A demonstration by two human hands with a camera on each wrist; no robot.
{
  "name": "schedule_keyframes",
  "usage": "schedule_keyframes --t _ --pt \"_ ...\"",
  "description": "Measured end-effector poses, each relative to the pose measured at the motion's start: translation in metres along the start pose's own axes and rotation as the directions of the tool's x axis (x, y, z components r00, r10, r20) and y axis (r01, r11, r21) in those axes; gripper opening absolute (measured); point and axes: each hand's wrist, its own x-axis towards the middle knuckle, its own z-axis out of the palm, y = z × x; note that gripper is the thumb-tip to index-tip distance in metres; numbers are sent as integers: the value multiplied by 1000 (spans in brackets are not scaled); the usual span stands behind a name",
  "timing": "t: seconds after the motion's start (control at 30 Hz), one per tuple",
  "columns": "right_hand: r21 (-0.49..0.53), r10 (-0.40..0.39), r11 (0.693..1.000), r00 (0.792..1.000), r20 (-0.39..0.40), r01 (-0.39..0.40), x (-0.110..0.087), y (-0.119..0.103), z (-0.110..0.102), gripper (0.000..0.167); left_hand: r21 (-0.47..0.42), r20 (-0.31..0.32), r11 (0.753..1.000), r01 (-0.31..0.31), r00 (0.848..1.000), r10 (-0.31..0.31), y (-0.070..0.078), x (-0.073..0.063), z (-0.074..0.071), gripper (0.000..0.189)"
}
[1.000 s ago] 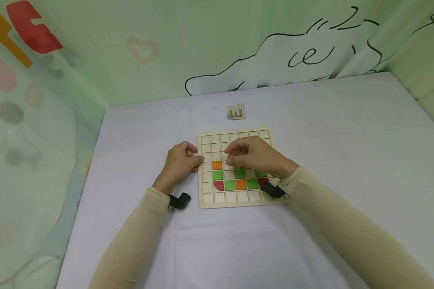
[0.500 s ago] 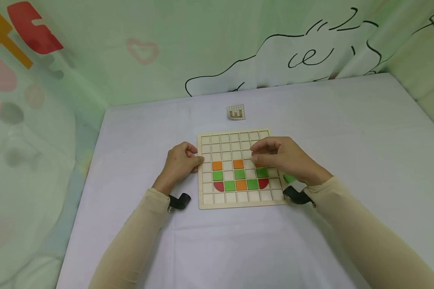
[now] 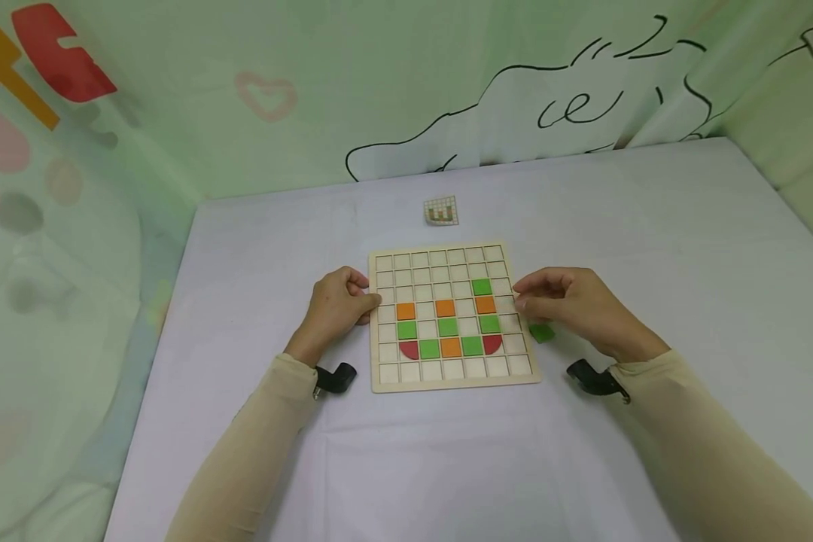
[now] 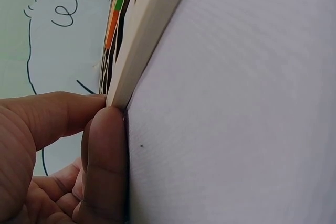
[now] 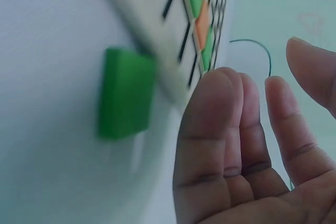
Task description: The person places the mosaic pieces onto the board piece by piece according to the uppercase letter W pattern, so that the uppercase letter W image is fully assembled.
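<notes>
A square wooden grid board (image 3: 389, 373) lies on the table with green, orange and red tiles set in some of its cells. My left hand (image 3: 339, 305) pinches the board's left edge; in the left wrist view the thumb lies on the rim and a finger against its side. Just off the board's right edge is my right hand (image 3: 576, 309), its fingers loosely bent and a gap between thumb and fingertips. It holds nothing in the right wrist view. Below its fingertips, a loose green square tile (image 3: 542, 332) rests on the table, close to the board; this tile (image 5: 128, 95) looks blurred in the right wrist view.
Behind the board lies a small card (image 3: 441, 211) printed with a grid and a coloured pattern. A white cloth covers the table (image 3: 447, 459), and printed curtains (image 3: 298, 143) hang at its back and left.
My right hand has moved right, from over the board's middle to beyond its right edge. An upper green tile and the orange tiles it covered now show. The left hand stays put.
</notes>
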Motion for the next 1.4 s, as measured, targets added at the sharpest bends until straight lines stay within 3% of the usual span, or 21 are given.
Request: schedule_keyframes --t 0.4,0.7,0.97,1.4 --pt "-81 47 996 999 -21 -48 -9 24 -14 35 -6 -4 1000 -6 1000 6 0 0 -1 27" --pt "-186 96 978 995 14 -91 -12 30 -14 41 -4 -4 1000 -7 1000 7 0 0 0 28" --pt "-306 54 951 998 22 -44 -10 29 -11 41 -12 -2 1000 0 1000 0 1 0 -1 28" --pt "-347 46 937 999 -4 -45 -12 26 -5 33 -2 -1 1000 8 1000 -8 3 -2 -1 27"
